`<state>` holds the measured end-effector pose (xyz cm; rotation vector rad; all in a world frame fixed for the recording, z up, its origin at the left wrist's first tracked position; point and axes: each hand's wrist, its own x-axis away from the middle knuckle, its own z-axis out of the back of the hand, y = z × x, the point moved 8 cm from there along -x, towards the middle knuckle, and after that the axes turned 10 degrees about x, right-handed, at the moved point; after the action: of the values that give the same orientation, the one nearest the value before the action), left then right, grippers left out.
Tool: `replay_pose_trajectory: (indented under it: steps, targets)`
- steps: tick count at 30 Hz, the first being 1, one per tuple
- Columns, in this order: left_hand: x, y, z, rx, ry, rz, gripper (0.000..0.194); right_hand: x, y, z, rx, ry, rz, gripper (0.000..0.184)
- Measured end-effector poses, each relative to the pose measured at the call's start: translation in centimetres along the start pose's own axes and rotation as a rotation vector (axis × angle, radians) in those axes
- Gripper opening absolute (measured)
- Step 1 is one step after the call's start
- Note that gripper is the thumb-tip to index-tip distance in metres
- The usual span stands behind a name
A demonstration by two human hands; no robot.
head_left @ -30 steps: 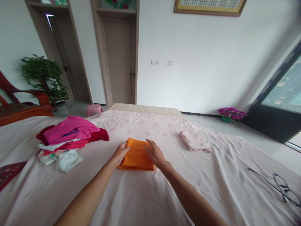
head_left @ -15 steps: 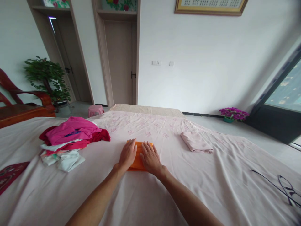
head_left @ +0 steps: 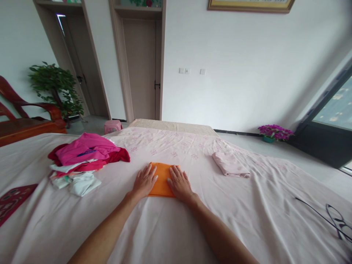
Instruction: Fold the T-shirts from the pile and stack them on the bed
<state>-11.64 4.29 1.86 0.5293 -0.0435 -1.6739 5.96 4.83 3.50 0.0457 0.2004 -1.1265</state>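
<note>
A folded orange cloth (head_left: 161, 180), roughly rectangular, lies flat on the pale pink sheet (head_left: 162, 227) in front of me. My left hand (head_left: 143, 180) rests palm down along its left edge, fingers stretched out. On the right edge lies my right hand (head_left: 180, 182), also flat with the fingers extended. Neither hand grips anything. Between them the cloth's top looks smooth; its sides are partly hidden under the hands.
To the left sits a heap of pink, red and white clothes (head_left: 88, 150), with a dark red patterned item (head_left: 16, 200) nearer me. A folded pale pink cloth (head_left: 231, 165) lies to the right. Eyeglasses (head_left: 337, 220) are at the far right.
My hands have moved apart, the left one outward to the left edge, baring more of the orange cloth, whose top now looks smoother. The view has tilted slightly downward.
</note>
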Motion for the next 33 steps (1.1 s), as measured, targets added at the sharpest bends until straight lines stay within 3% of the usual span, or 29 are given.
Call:
replay_pose_trajectory:
  steps: [6,12,17,19,21,25,29,33]
  targets:
    - [1.7,-3.6,0.9,0.134,-0.006,-0.004,0.052,0.6,2.8,0.0,-0.086,0.000,-0.201,0.057]
    - [2.4,-5.8,3.1,0.564,0.144,0.157,0.047,0.8,5.4,1.4,-0.180,-0.031,-0.370,0.053]
    - [3.3,-6.6,4.3,0.764,0.263,0.193,0.035,1.1,5.3,2.2,-0.144,0.005,-0.388,0.050]
    - [3.6,-7.3,4.6,0.842,0.299,0.218,0.031,1.4,3.8,3.3,-0.105,0.102,-0.301,0.051]
    - [3.7,-8.2,4.8,0.875,0.325,0.260,0.026,1.6,1.1,4.6,-0.080,0.183,-0.124,0.045]
    - [3.8,-9.4,5.2,0.877,0.321,0.317,0.019,2.0,-5.7,5.4,-0.069,0.153,0.237,0.030]
    - [3.8,-9.0,5.6,0.923,0.199,0.292,0.017,1.4,-10.0,4.6,0.017,0.075,0.310,0.022]
    - [4.1,-8.6,6.1,0.959,0.078,0.250,0.016,0.8,-11.7,3.8,0.104,0.083,0.306,0.018]
